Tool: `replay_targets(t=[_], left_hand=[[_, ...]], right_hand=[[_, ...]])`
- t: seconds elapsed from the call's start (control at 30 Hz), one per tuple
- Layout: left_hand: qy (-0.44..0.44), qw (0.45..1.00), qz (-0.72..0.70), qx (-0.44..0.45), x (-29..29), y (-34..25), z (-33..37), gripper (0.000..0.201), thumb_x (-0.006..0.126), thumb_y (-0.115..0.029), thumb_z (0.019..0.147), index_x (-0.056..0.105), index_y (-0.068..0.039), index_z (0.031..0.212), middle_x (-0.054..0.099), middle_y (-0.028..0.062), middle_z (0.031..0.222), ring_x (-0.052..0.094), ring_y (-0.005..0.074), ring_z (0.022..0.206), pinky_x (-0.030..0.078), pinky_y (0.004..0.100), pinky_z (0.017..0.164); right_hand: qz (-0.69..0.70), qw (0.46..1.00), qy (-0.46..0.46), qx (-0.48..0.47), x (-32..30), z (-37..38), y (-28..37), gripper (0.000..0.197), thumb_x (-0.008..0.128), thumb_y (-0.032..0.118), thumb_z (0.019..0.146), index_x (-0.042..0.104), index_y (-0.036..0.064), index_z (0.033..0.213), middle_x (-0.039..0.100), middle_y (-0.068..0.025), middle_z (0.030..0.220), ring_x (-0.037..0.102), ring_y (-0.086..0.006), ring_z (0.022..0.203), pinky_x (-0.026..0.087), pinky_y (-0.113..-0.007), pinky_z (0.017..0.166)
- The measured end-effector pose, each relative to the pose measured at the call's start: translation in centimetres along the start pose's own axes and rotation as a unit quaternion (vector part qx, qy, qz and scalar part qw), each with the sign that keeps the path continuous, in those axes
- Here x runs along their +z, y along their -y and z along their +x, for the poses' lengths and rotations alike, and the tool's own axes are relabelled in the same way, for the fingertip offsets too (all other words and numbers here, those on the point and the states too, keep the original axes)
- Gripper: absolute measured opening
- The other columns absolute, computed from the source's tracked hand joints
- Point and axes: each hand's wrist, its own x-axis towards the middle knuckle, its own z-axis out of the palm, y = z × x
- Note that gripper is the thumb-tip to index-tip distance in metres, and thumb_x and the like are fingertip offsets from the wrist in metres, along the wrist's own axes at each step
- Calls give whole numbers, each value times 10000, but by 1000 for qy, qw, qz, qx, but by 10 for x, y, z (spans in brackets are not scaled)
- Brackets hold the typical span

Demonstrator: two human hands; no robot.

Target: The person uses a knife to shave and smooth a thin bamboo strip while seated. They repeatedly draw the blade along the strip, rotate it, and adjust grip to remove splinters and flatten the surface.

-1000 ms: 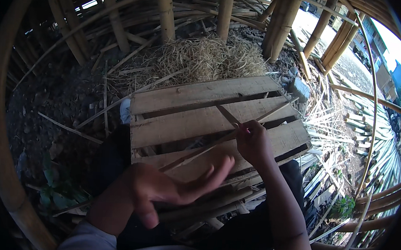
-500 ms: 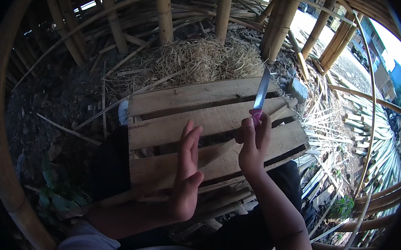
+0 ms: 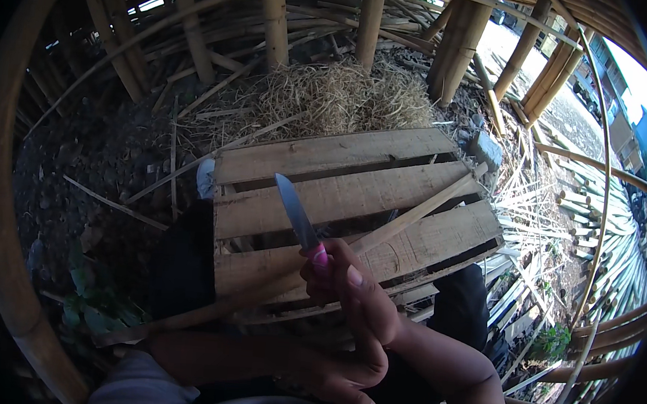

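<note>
Fingers (image 3: 348, 279) of the right hand (image 3: 351, 294) were curled tightly around the pink handle of a knife (image 3: 303, 227), and the thumb pressed on the side of the handle. The blade pointed up and away from the person, a little to the left, over a wooden pallet (image 3: 354, 197). The left hand (image 3: 326, 375) lay lower, close to the body, just under the right wrist. Its fingers were bent together and seemed to hold nothing, though its palm side was hidden, so this could not be told for sure.

A long bamboo strip (image 3: 412, 216) lay across the pallet, from the far right corner down to the left, and passed under the right hand. Whether the hand touched it could not be seen.

The risk, as a judgement, was the bare blade near the other hand. If the knife slipped, or if it was pulled toward the body while cutting, the edge might reach the left fingers or the forearm. The strip was thin and not fixed, so it might roll or spring away under pressure and make the blade jump.

The knife looked small, with a short, narrow, grey blade that came to a point, and a bright pink handle, mostly covered by the fingers. Behind the pallet lay a heap of dry straw (image 3: 338, 98).
</note>
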Motion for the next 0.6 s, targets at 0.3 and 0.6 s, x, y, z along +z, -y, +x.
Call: replay_targets(t=[0.3, 0.6], left_hand=[[-626, 761, -24, 169, -17, 15, 25, 886, 485, -476, 1074, -9, 42, 1595, 136, 214, 1596, 137, 330, 1546, 140, 555, 1259], [-587, 747, 269, 159, -25, 14, 32, 1080, 671, -487, 924, 35, 91, 1579, 255, 305, 1540, 249, 437, 1501, 115, 577, 1273]], right_hand=[[-44, 867, -363, -339, -25, 22, -11, 794, 209, 716, 1025, 428, 24, 1347, 458, -58, 1045, 428, -175, 932, 351, -333, 865], [-70, 891, -297, -337, 7, -8, -23, 993, 334, 844, 908, 385, -32, 1374, 437, -79, 1128, 404, -184, 995, 334, -364, 916]])
